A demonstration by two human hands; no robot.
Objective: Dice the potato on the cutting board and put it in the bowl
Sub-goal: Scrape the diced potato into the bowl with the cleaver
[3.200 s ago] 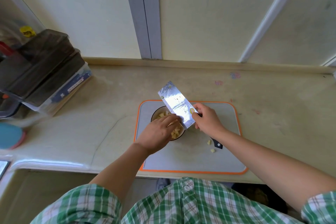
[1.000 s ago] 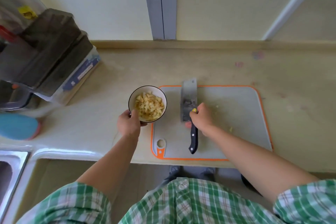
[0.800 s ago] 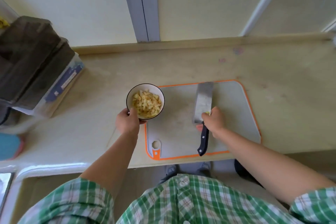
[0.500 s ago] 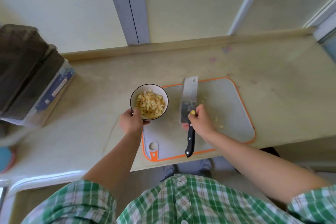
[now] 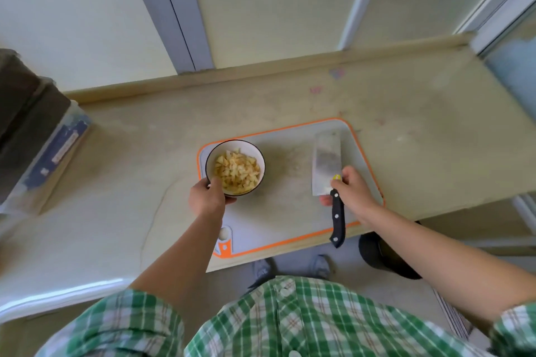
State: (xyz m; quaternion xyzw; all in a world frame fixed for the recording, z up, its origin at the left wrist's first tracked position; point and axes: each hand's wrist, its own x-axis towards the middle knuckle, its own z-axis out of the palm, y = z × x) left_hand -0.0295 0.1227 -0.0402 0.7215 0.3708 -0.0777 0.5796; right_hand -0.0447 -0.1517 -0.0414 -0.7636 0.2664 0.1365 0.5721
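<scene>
The left hand [image 5: 207, 197] is curled on the near rim of the bowl [image 5: 260, 160], with the thumb hooked over the edge and the fingers hidden beneath. The right hand [image 5: 352, 191] is closed on the cleaver [image 5: 326, 162] where the blade meets the black handle. The blade is held flat, broad face up, over the right part of the cutting board [image 5: 284, 211]. Whether it touches the board cannot be told.

The diced potato [image 5: 236, 172] is heaped in the white, dark-rimmed bowl, which is placed over the far left corner of the board.

The orange-edged board is set askew, close to the front edge of the desk [image 5: 130, 168]. The cleaver's handle is seen to jut past both the board's edge and the desk's. A broad stretch of desk lies between the bowl and the dark-lidded boxes [image 5: 43, 139] at the far left. More desk is seen behind the board, up to the raised strip at the wall.
</scene>
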